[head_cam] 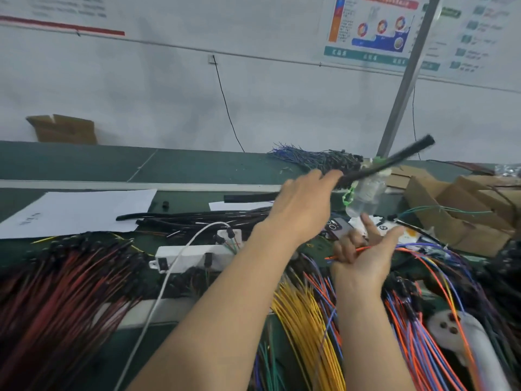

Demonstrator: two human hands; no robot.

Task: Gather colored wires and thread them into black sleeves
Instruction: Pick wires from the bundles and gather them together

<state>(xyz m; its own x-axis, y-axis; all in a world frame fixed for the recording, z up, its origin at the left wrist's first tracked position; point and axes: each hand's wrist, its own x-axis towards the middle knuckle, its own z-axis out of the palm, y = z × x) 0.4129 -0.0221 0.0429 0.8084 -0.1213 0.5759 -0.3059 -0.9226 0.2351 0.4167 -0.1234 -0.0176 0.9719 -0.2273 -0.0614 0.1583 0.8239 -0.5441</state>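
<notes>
Green bench [84, 162] strewn with wire bundles | left hand [304, 204] grip closed on black sleeve [389, 162], raised over far edge | right hand [366, 255] grip curled round orange wires [363, 248], palm up | steady sleeve; bunch wire tips level before feeding.

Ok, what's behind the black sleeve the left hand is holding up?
A clear, green-capped plastic bottle is behind the black sleeve gripped by the left hand. The sleeve crosses its neck, hiding that part.
</notes>
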